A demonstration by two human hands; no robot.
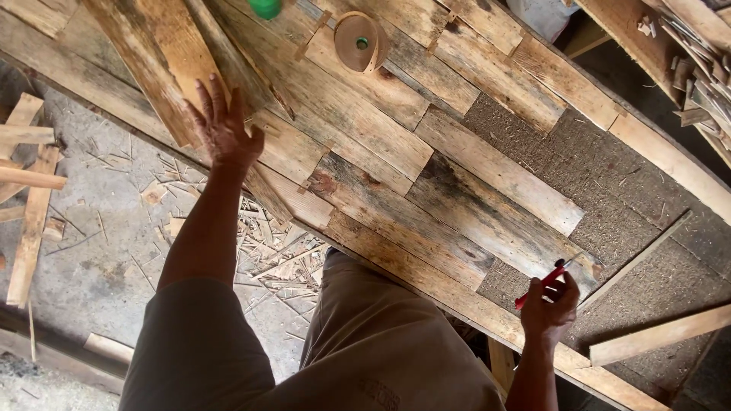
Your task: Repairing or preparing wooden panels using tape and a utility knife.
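Observation:
My left hand (221, 125) is stretched out with its fingers spread, just over the near end of a loose wooden plank (164, 57) that lies on a panel of fitted old boards (396, 144). I cannot tell whether it touches the plank. My right hand (552, 304) is at the panel's near edge and grips a red pencil (542, 283), its tip pointing up and to the right over the boards. Part of the panel on the right shows bare chipboard (609, 190).
A roll of brown tape (359, 42) and a green round object (265, 7) lie on the boards farther off. Thin wooden strips (659, 335) rest on the chipboard. Offcuts (30, 198) and splinters (274, 255) litter the concrete floor at left. Scrap wood (704, 68) is piled at upper right.

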